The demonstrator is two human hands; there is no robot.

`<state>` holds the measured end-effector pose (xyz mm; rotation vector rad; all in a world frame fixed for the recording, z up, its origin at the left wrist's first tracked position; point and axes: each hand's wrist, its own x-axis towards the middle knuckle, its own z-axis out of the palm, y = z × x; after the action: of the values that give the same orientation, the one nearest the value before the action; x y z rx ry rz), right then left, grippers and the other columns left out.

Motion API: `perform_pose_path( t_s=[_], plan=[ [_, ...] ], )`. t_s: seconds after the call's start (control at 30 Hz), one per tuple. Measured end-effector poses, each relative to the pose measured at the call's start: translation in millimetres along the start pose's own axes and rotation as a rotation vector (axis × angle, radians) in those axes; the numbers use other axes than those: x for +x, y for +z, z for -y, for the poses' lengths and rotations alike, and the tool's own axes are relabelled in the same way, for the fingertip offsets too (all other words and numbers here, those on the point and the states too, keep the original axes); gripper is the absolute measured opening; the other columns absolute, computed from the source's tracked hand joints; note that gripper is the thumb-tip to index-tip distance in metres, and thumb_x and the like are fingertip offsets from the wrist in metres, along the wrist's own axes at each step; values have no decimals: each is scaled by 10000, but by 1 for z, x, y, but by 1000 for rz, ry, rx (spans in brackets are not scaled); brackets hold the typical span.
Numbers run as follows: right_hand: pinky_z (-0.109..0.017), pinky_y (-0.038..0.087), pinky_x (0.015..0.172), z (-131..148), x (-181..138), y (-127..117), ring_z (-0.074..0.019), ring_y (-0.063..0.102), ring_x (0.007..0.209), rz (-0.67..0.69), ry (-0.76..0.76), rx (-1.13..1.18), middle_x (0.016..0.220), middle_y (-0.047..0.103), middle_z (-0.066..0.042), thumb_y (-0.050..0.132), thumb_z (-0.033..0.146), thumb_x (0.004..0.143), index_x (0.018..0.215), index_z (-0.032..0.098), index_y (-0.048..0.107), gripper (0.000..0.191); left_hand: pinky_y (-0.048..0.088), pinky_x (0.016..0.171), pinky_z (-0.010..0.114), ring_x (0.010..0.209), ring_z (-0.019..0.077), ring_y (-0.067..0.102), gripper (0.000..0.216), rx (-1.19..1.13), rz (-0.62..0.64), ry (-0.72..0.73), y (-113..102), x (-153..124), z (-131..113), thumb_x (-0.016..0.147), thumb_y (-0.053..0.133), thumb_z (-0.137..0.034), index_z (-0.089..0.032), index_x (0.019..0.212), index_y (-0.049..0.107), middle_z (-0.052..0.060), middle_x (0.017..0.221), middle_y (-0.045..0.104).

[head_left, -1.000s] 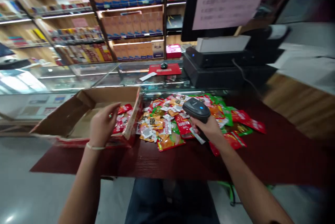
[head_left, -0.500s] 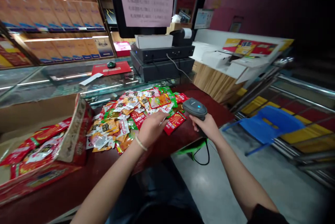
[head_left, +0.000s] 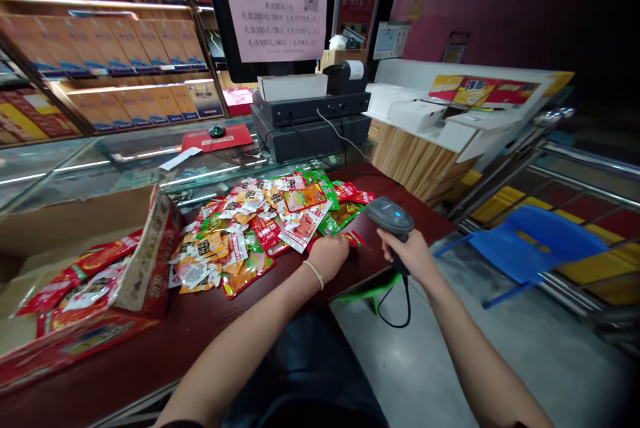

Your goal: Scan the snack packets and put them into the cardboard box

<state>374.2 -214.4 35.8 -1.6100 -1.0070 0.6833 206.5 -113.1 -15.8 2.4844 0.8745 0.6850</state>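
Observation:
My right hand [head_left: 409,255] is wrapped round the handle of a dark grey barcode scanner [head_left: 390,215], which has a small blue light on top and a black cable hanging below. My left hand [head_left: 329,258] is curled over a red snack packet [head_left: 356,239] at the right end of the heap, and most of that packet is hidden under it. Just beyond lies a white-and-red snack packet [head_left: 304,227]. The heap of small snack packets [head_left: 245,205] in orange, white, red and green covers the middle of the dark red table [head_left: 210,331].
To the left stands an open cardboard box [head_left: 145,268] with several red packets in it. A cash register base [head_left: 310,131] and a screen with a pink notice [head_left: 275,8] stand behind the heap. Right of the table are a blue chair [head_left: 540,245] and a metal railing [head_left: 590,155].
My left hand has moved right, from the heap's front edge onto the red packet. The white-and-red packet now lies fully exposed. The scanner has shifted slightly right and down.

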Motion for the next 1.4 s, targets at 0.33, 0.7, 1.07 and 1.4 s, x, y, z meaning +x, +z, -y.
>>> perform_pose_path(
  t_s=[0.33,0.7,1.07,1.4],
  plan=[
    [-251,428,423,34,29,55,-127,522,433,99,-153,194,541,581,-1,728,498,776,703,175,604,353,505,823,316,785,174,625,198,-1051,-308,-392,-86,-6,37,791,498,-177,-193,930,637,16,832,677],
    [-242,417,370,94,53,167,-122,508,385,393,-103,296,504,564,9,776,499,706,683,179,594,369,509,939,340,920,183,682,153,-1623,-741,-416,-185,-33,115,813,615,-269,-156,912,643,53,889,721],
    [-246,420,410,74,78,228,-119,495,396,532,-116,239,488,558,7,734,558,732,671,178,590,412,509,690,195,708,80,644,381,-1434,-1045,-399,-158,-50,163,773,740,-297,-240,1105,562,-14,937,685],
    [-264,443,433,54,83,219,-138,521,424,513,-70,194,516,566,9,735,544,739,694,181,599,390,541,886,376,955,247,697,293,-1558,-698,-656,-174,-66,161,833,663,-354,-129,1017,633,102,947,731]
  ],
)
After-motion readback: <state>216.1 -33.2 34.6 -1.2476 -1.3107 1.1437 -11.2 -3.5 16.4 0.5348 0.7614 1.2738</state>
